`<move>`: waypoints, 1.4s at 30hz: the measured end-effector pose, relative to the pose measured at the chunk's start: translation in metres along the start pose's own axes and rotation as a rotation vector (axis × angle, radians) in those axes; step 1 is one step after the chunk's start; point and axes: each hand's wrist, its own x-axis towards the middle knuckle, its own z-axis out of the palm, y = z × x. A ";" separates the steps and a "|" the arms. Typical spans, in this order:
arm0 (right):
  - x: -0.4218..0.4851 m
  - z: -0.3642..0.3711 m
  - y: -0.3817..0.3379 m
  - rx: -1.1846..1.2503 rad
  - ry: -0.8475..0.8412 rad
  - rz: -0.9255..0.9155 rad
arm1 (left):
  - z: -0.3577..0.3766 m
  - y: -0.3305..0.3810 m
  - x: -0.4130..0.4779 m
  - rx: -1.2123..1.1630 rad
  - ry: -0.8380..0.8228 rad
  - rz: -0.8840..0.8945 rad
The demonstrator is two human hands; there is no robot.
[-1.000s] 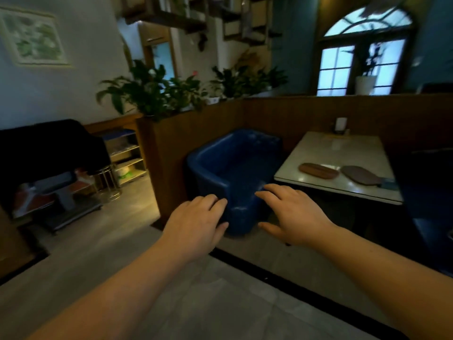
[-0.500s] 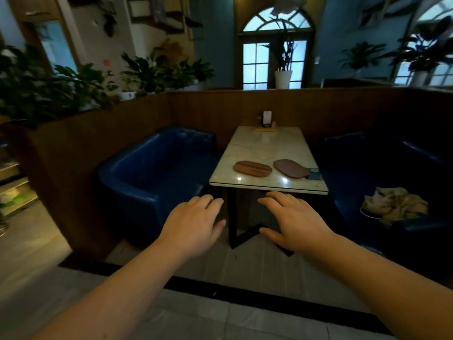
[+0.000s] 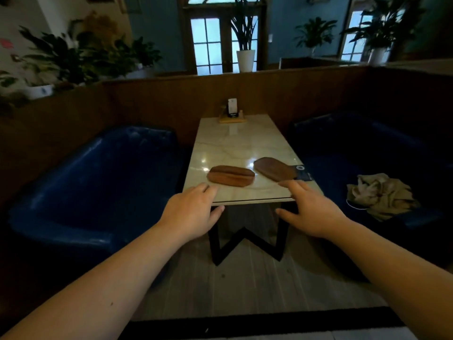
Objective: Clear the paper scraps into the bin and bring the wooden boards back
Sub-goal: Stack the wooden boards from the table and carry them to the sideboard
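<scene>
Both grips hang spread and empty, left hand (image 3: pixel 188 214), right hand (image 3: pixel 311 209), near two wooden boards (image 3: pixel 231 175) on the tabletop (image 3: pixel 237 143); best slide fingers under each board's near edge.

No legible text on any surface.

— Table top (image 3: pixel 241 146): pale veined stone look, polished, glossy with light glints. Black matt frame (image 3: pixel 245 244) below.
— Near board (image 3: pixel 231 175): wood, banded grain, smooth satin. Far board (image 3: pixel 274 171): darker wood, duller.
— Seats (image 3: pixel 103 182): blue, leather-like, shiny. Crumpled cloth (image 3: pixel 381 195): beige, matt.
— Booth wall (image 3: pixel 152 104): brown wood panelling, matt. Floor (image 3: pixel 247 283): grey, matt.
</scene>
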 end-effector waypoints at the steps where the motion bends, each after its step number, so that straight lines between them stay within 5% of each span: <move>1: 0.014 0.002 0.009 0.045 -0.004 0.036 | 0.011 -0.010 0.014 -0.017 -0.016 -0.014; 14: 0.230 0.084 0.139 0.152 -0.073 0.151 | 0.154 -0.092 0.228 -0.072 -0.101 -0.121; 24: 0.362 0.164 0.197 0.332 -0.310 0.277 | 0.253 -0.163 0.314 -0.237 -0.221 -0.353; 36: 0.475 0.292 0.219 0.719 -0.476 0.799 | 0.411 -0.286 0.401 -0.469 -0.506 -0.571; 42: 0.502 0.336 0.216 0.681 -0.504 0.910 | 0.471 -0.320 0.430 -0.517 -0.597 -0.573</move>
